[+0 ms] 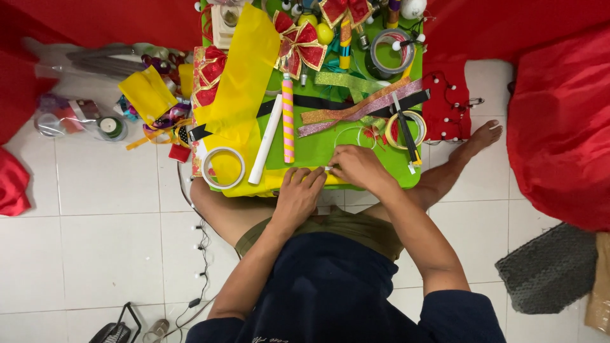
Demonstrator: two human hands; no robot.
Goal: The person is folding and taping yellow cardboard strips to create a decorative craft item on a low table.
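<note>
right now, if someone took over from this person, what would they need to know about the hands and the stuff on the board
Left hand: flat on the near edge of the green board, fingers curled, holding nothing clearly visible.
Right hand: pinching a small white piece at the board's near edge.
Nearby: white tube, pink-and-yellow striped stick, tape roll on yellow paper, glitter ribbons, red bows.
Done or left: cannot tell.

Both forearms reach toward twelve o'clock from the torso. The left hand (297,194) lies palm down, fingers (304,177) curled and pointing to one o'clock. The right hand (359,166) sits just beside it at two o'clock, its fingers pinched together toward nine o'clock. Bare legs spread beneath.
</note>
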